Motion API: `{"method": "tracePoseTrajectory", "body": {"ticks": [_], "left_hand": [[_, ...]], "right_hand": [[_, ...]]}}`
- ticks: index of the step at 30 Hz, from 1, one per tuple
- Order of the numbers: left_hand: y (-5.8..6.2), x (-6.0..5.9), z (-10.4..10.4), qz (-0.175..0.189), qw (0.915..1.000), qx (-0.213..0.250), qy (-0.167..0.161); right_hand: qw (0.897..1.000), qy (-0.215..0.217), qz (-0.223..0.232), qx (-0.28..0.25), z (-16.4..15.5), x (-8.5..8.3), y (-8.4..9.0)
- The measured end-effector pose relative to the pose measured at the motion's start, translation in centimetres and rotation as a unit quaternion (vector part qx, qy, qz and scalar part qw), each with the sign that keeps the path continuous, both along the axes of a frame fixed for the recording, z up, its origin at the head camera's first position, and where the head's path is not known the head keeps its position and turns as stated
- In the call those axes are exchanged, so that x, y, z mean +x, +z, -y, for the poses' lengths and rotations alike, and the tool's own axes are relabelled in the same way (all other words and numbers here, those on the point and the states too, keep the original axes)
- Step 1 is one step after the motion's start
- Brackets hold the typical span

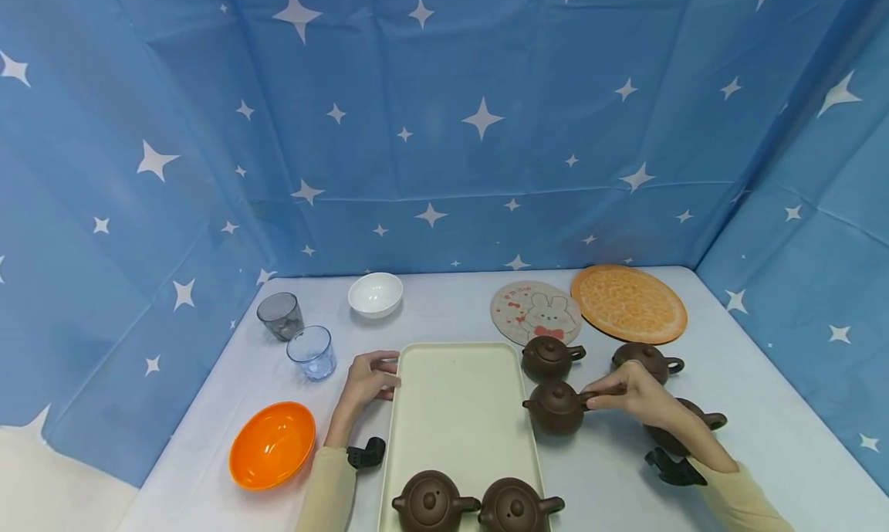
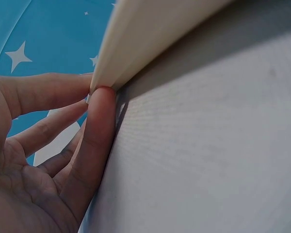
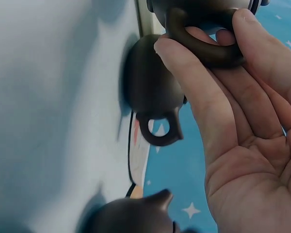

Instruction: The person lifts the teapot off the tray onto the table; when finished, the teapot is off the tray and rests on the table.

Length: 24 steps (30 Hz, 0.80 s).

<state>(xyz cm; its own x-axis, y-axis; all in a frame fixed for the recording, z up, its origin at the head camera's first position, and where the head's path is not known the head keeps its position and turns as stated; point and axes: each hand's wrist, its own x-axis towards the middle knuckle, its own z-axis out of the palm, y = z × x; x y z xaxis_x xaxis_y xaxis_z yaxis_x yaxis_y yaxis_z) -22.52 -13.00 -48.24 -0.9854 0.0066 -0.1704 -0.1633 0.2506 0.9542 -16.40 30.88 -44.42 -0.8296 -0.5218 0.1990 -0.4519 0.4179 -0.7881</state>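
Observation:
My right hand [image 1: 628,393] pinches the handle of a dark brown teapot [image 1: 558,410], just right of a cream tray [image 1: 461,416]. In the right wrist view, thumb and fingers grip its looped handle [image 3: 208,53], and the teapot's shadow falls on the cloth. The left hand [image 1: 366,381] pinches the tray's left edge between thumb and finger, which the left wrist view shows close up at the tray rim [image 2: 131,43]. Two matching teapots, one at the left [image 1: 429,503] and one at the right [image 1: 515,507], sit on the tray's near end.
Behind the held teapot stands another teapot [image 1: 549,357]; two more, a far one [image 1: 640,356] and a near one [image 1: 670,439] partly hidden by the right arm, stand rightward. Round mats [image 1: 628,304] lie behind. Leftward are an orange bowl [image 1: 271,445], two glasses [image 1: 311,354] and a white bowl [image 1: 375,295].

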Motion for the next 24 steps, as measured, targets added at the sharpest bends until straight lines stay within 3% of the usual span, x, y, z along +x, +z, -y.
{"method": "tracePoseTrajectory", "body": {"ticks": [6, 12, 15, 24], "left_hand": [[0.3, 0.3, 0.0, 0.004, 1.0000, -0.003, -0.003], [2.5, 1.3, -0.2, 0.006, 0.9998, 0.000, -0.019], [3.0, 1.6, -0.3, 0.004, 0.9997, 0.006, -0.025], [-0.2, 0.0, 0.0, -0.004, 1.0000, 0.006, 0.000]], "right_hand": [[1.000, -0.007, 0.016, 0.004, -0.8, 0.2, -0.3], [1.000, -0.006, 0.024, 0.002, -0.9, 0.1, -0.6], [1.000, -0.007, 0.022, 0.004, -0.9, 0.1, -0.6], [1.000, -0.011, 0.009, 0.013, -0.9, 0.0, -0.7]]}}
